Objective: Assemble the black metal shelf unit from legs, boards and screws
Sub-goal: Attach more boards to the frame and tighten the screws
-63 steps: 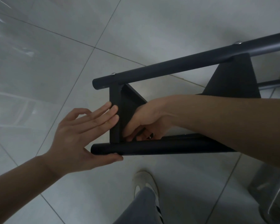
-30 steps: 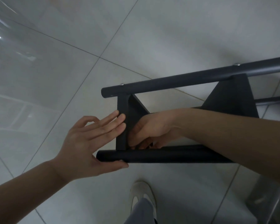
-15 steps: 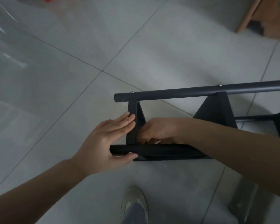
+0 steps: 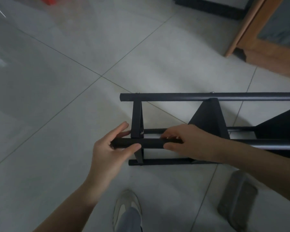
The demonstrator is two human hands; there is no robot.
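Observation:
The black metal shelf unit [image 4: 208,118] lies on its side on the tiled floor, its round legs running left to right. My left hand [image 4: 112,148] grips the end of the nearest upper leg [image 4: 151,143], thumb over the tube and fingers behind it. My right hand [image 4: 182,143] grips the same leg just to the right of the end board [image 4: 136,121]. A small screw [image 4: 141,132] shows at the board's corner. Further boards [image 4: 209,119] stand on edge towards the right.
My shoe [image 4: 127,206] is on the floor below the shelf, and my other foot [image 4: 236,198] is blurred at lower right. A wooden cabinet [image 4: 266,39] stands at upper right, a dark frame [image 4: 213,4] at the top, something red [image 4: 48,0] at upper left.
My left hand went from flat against the end board to gripping the near leg. My right hand came out from inside the frame onto that leg. The view tilted up, showing the cabinet.

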